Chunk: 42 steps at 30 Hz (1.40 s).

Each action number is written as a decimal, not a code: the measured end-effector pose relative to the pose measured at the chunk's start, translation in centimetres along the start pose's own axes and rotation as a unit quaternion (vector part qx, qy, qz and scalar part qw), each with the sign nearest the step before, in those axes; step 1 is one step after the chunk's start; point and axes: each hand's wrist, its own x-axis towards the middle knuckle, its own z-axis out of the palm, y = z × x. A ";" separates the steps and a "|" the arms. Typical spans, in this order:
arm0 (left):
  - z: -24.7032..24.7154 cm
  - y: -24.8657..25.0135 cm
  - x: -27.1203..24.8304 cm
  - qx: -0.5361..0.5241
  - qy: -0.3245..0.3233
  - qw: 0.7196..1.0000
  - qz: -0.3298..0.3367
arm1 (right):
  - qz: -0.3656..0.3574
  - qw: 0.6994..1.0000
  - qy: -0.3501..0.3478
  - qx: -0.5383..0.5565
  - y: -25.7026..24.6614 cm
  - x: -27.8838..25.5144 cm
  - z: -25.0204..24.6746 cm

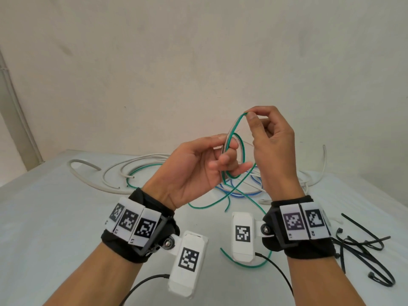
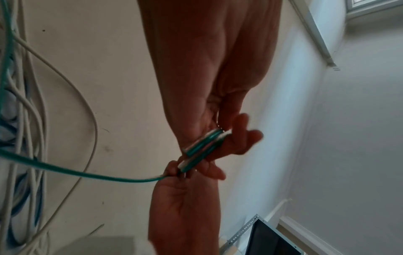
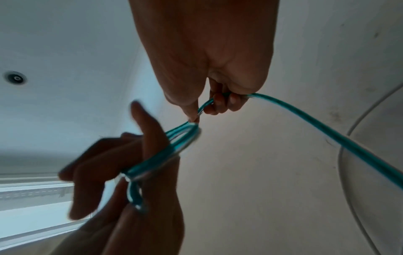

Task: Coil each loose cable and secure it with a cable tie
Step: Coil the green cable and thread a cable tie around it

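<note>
The left hand [image 1: 194,171] grips a small coil of thin green cable [image 1: 234,149] between thumb and fingers, raised above the table [image 1: 55,206]. The right hand [image 1: 273,146] pinches the top of its loop — the free length trails down among white cables [image 1: 114,171]. Black cable ties [image 1: 364,246] lie at right.

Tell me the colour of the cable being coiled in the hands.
Green cable, with a pale streak along it; the head view shows it best.

White table [image 1: 55,217]: cables [image 1: 114,173], ties [image 1: 364,246].
</note>
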 end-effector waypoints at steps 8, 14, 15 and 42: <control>-0.4 1.5 -0.6 -0.019 0.027 0.999 -0.007 | 0.008 0.995 -0.076 -0.059 1.2 -0.6 0.7; -0.5 2.5 -0.2 0.008 0.145 0.980 0.136 | 0.021 0.967 -0.231 -0.108 1.1 -1.6 1.9; -0.6 2.6 -0.1 0.027 0.168 0.972 0.159 | 0.022 0.961 -0.252 -0.114 1.0 -1.9 2.3; -5.9 -1.3 0.4 0.724 0.157 0.659 0.130 | 0.141 0.907 -0.340 -0.204 1.9 -3.1 3.5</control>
